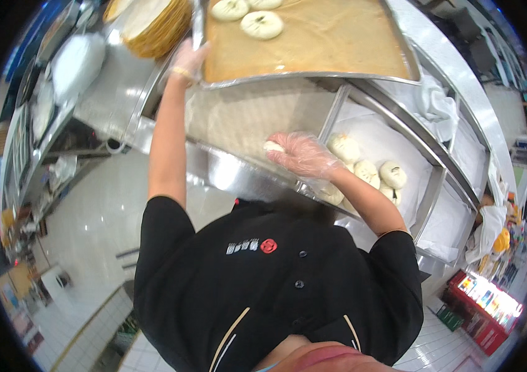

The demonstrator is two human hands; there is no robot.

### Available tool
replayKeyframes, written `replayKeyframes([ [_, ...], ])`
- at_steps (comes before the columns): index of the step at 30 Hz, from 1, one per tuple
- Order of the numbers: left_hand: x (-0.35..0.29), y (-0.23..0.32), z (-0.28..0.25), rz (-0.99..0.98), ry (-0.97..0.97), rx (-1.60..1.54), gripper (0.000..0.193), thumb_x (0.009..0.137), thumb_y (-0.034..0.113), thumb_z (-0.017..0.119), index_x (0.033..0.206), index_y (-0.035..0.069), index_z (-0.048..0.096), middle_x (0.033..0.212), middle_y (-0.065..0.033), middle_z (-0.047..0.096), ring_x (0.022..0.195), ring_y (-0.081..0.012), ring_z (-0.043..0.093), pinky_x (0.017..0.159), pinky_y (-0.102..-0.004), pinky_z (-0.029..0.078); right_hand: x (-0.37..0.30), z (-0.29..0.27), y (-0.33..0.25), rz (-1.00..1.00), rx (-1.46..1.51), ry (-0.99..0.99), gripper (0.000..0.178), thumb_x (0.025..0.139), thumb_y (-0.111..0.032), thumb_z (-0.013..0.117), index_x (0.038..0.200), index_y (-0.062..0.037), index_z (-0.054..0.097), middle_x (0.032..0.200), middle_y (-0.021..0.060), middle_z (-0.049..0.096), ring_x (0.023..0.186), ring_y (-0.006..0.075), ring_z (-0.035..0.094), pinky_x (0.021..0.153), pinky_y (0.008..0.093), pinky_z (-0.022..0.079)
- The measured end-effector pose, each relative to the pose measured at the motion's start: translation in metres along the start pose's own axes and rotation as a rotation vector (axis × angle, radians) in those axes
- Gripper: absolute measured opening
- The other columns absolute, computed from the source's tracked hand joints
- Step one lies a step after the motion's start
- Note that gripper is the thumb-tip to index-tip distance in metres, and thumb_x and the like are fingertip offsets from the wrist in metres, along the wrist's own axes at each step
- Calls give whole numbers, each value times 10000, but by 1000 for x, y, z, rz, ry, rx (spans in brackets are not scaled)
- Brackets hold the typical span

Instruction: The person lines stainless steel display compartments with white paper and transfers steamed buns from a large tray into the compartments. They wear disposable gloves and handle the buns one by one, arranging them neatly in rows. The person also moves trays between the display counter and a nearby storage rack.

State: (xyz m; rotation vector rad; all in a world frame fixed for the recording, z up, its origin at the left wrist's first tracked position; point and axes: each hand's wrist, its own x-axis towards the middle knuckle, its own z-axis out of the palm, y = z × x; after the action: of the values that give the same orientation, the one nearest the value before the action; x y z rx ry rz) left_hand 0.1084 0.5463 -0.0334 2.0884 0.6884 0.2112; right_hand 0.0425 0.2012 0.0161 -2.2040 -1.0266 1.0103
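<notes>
My left hand (187,62), in a clear plastic glove, grips the left rim of a metal tray (313,79) lined with brown paper or cloth. Three white steamed buns (262,25) sit at the tray's far left. My gloved right hand (305,155) has its fingers closed round a white bun (273,147), mostly covered by the hand. It is over a steel compartment (245,115) with a pale lining, below the tray. In the compartment to the right, several buns (366,172) lie grouped on white cloth, partly hidden by my right forearm.
A stack of round woven steamer pieces (155,28) stands left of the tray. Farther left lies a white bag (78,67). White cloths (437,105) rest by the counter's right side. The steel counter edge (226,167) runs in front of my body.
</notes>
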Motion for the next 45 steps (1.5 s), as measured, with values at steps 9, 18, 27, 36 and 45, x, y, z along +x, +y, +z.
replayKeyframes([
  [9,18,-13,12,101,70,-149,408,810,179,609,1151,-28,525,1066,-148,605,898,-233,575,770,-356,472,39,-150,37,-56,-276,923,474,857,-429,496,1145,-57,555,1012,189,630,1053,335,555,896,426,422],
  [18,14,19,59,151,117,-250,343,787,100,611,1102,-16,541,1025,-160,629,900,-242,593,802,-375,470,64,-199,133,290,-519,1048,361,852,-390,517,1019,-85,614,1013,171,610,980,309,577,808,430,463],
  [27,51,64,66,-41,151,644,474,754,344,653,1102,26,606,1122,-206,617,1079,-345,579,894,-424,469,-138,-213,302,1286,-627,1090,394,723,-343,617,1021,-86,633,1102,120,613,1098,261,549,893,444,455],
  [36,110,87,46,-61,100,868,456,796,402,600,1120,83,632,1211,-139,592,1120,-308,571,905,-417,477,-201,-205,320,962,-653,1483,236,784,-188,540,969,-118,668,907,149,665,836,332,639,756,439,492],
  [45,121,125,41,-44,135,871,599,760,471,657,1199,74,571,1216,-153,581,1133,-315,552,930,-400,452,-276,-245,232,615,-1052,1414,326,789,-98,511,1074,-150,660,991,127,661,915,297,628,825,387,476],
])
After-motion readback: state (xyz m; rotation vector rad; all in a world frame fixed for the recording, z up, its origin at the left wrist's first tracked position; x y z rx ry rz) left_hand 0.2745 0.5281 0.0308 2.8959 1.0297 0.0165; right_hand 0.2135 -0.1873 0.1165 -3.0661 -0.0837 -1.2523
